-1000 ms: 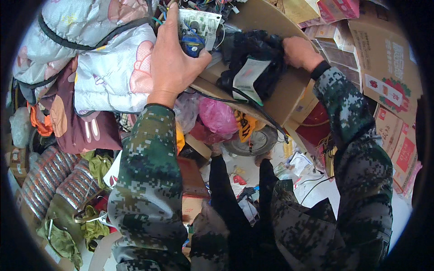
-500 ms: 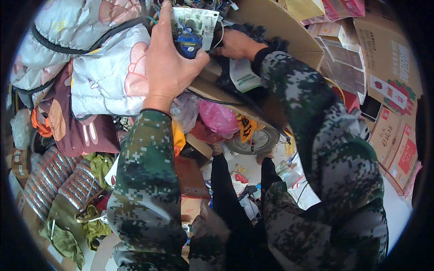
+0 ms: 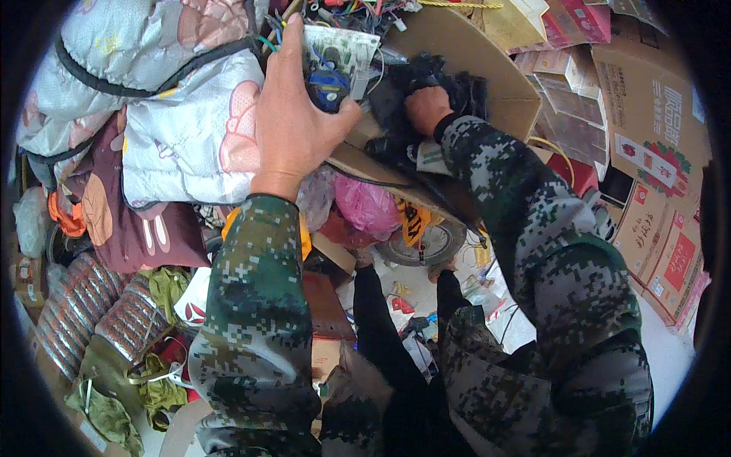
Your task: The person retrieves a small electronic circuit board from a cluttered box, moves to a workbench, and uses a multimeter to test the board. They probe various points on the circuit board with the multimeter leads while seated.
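My left hand [image 3: 295,126] grips a pale circuit board [image 3: 356,47] with a blue component [image 3: 329,85] at the upper middle. Its index finger runs along the board's left side and its thumb sits at the lower right; the other fingers are hidden. To the right, my right hand [image 3: 428,107] is closed on a crumpled black plastic bag [image 3: 466,93], fingertips buried in the folds. Both hands are over an open cardboard box [image 3: 499,72]. Tangled coloured wires [image 3: 358,14] lie in the box beyond the board.
A silvery quilted cover [image 3: 190,129] lies left, above a maroon cushion [image 3: 164,228]. Below the box are a pink plastic bag [image 3: 367,199] and a wheel [image 3: 422,244]. Cardboard cartons [image 3: 647,107] stand right. Assorted clutter [image 3: 419,343] covers the floor around my legs.
My right hand has moved from beside the board rightward onto the black plastic bag, which is bunched higher now. My left hand stays at the circuit board. The view has shifted slightly.
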Tool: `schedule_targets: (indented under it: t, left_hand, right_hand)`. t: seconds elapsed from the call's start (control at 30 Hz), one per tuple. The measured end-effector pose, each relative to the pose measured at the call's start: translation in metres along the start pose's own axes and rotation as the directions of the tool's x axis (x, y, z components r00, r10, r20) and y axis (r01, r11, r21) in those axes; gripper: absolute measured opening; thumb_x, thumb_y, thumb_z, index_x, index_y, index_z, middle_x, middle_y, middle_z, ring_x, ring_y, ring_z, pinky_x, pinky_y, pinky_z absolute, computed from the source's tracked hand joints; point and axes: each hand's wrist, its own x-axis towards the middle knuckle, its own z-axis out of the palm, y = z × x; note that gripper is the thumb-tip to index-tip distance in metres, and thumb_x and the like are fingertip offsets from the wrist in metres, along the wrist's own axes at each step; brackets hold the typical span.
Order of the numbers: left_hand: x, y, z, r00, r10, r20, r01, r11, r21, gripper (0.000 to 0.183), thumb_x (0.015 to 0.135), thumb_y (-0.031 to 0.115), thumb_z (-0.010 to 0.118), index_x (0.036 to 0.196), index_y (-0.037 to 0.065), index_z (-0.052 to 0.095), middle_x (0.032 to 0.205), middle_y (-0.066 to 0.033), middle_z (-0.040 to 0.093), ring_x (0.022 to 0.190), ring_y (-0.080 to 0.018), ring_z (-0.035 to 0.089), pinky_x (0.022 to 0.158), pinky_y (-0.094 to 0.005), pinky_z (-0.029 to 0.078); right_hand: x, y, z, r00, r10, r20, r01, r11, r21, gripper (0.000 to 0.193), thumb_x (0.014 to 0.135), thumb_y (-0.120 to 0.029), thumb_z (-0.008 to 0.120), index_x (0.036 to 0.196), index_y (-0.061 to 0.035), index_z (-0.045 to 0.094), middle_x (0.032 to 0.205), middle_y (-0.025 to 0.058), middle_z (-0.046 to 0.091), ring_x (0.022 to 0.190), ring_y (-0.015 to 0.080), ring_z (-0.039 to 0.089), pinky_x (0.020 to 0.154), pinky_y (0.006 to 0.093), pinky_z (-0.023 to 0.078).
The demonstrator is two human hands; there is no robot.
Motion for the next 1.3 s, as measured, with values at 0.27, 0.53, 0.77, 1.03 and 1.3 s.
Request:
schedule_targets:
  t: [0.27,0.53,0.77,1.03,1.3]
  left_hand:
    - [0.0,-0.001,0.003,0.999,-0.026,0.039,0.026,1.0,0.005,0.111,0.07,0.022,0.081,0.166,0.003,0.029,0.126,-0.0227,0.061,0.112,-0.0422,0.063,0.097,-0.0481,0.053]
    - [-0.001,-0.005,0.005,1.0,0.005,-0.002,-0.005,1.0,0.02,0.114,0.069,0.024,0.083,0.167,0.004,0.027,0.128,-0.0236,0.061,0.118,-0.0425,0.062,0.101,-0.0473,0.053]
    - [0.003,0.003,-0.002,0.995,-0.087,0.053,0.092,0.992,-0.085,0.113,0.067,0.021,0.084,0.165,-0.001,0.03,0.139,-0.0267,0.059,0.125,-0.0411,0.063,0.108,-0.0442,0.051]
    - [-0.055,0.07,-0.059,0.856,-0.517,-0.018,0.353,0.608,-0.711,0.109,0.081,0.004,0.083,0.17,0.004,0.019,0.141,-0.0195,0.057,0.125,-0.0276,0.061,0.108,-0.0392,0.05]
    - [-0.232,0.158,-0.118,0.631,-0.766,0.123,0.515,0.295,-0.805,0.116,0.075,0.016,0.082,0.172,0.008,0.019,0.168,-0.0137,0.034,0.151,-0.0307,0.04,0.125,-0.0448,0.032]
  right_hand:
    - [0.011,-0.052,-0.009,0.927,0.355,-0.116,-0.243,0.808,0.536,0.07,0.076,-0.062,0.078,0.113,-0.0017,0.079,0.123,0.0195,0.071,0.129,0.0419,0.062,0.097,0.0474,0.058]
    - [0.019,0.01,-0.021,0.996,-0.062,0.068,-0.059,0.136,0.989,0.048,0.076,-0.039,0.082,0.112,-0.0069,0.079,0.116,0.0109,0.076,0.104,0.0319,0.07,0.09,0.039,0.056]
    - [-0.072,0.071,-0.122,0.994,-0.087,-0.062,0.057,-0.057,0.997,0.034,0.09,-0.028,0.074,0.112,-0.0039,0.064,0.089,0.0064,0.066,0.082,0.0194,0.072,0.071,0.0315,0.059]
    - [-0.089,0.014,-0.034,0.903,-0.236,0.358,-0.137,0.633,0.762,0.079,0.074,-0.055,0.076,0.137,-0.0068,0.069,0.154,0.0218,0.058,0.132,0.0385,0.058,0.112,0.0439,0.045]
    - [-0.049,0.041,-0.095,0.974,0.142,-0.179,0.144,0.228,0.963,0.057,0.08,-0.036,0.076,0.119,0.0053,0.068,0.111,0.0165,0.069,0.101,0.0268,0.066,0.09,0.0384,0.053]
